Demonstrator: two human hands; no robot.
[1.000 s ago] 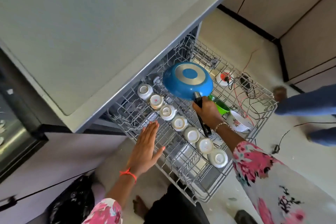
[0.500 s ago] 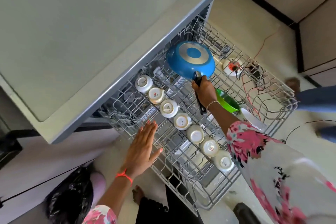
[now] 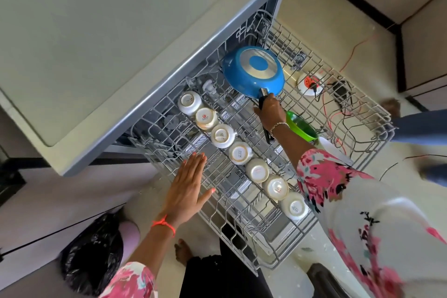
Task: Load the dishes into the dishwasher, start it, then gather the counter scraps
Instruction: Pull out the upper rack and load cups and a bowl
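Pan: blue, silver ring on base, blue centre; black handle. Cups: white, some brown-stained. Bowl: bright green. Rack: grey wire. Sleeve: white, pink floral print. Wrist thread: orange. Bin bag: black. Cable: red.

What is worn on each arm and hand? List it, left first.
Left hand: coral nail polish, an orange thread round the wrist, a white sleeve with pink flowers. Right hand: a pale beaded bracelet at the wrist, a matching sleeve printed in pink, black and teal.
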